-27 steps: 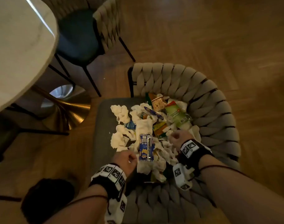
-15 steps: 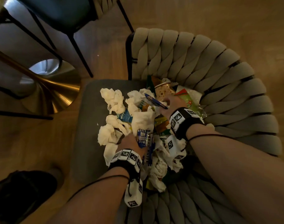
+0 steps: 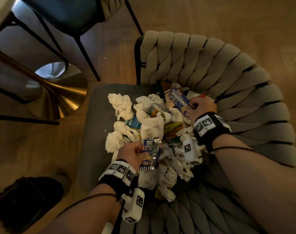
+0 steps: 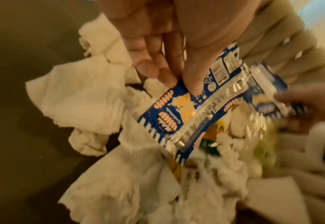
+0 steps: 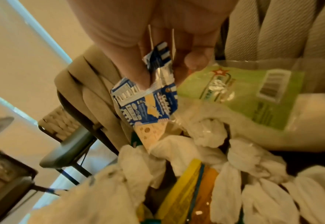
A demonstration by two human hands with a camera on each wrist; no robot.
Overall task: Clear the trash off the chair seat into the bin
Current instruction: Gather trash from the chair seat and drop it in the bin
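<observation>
A heap of crumpled white tissues (image 3: 121,105) and snack wrappers covers the grey chair seat (image 3: 96,119). My left hand (image 3: 135,153) pinches a blue snack wrapper (image 3: 150,154) near the front of the heap; in the left wrist view that blue wrapper (image 4: 186,112) sits between thumb and fingers. My right hand (image 3: 202,107) pinches a second blue wrapper (image 3: 178,100) at the back of the heap, seen as a creased blue wrapper (image 5: 146,104) in the right wrist view. A green packet (image 5: 244,94) lies under the right hand. No bin is in view.
The chair's woven beige backrest (image 3: 228,81) curves around the right and near sides. A brass table base (image 3: 59,98) and a dark second chair (image 3: 66,12) stand to the left. My dark slipper (image 3: 25,201) is on the wood floor at lower left.
Both hands reached into the heap and took hold of a blue wrapper each; the right hand moved toward the backrest. The head camera came closer to the seat.
</observation>
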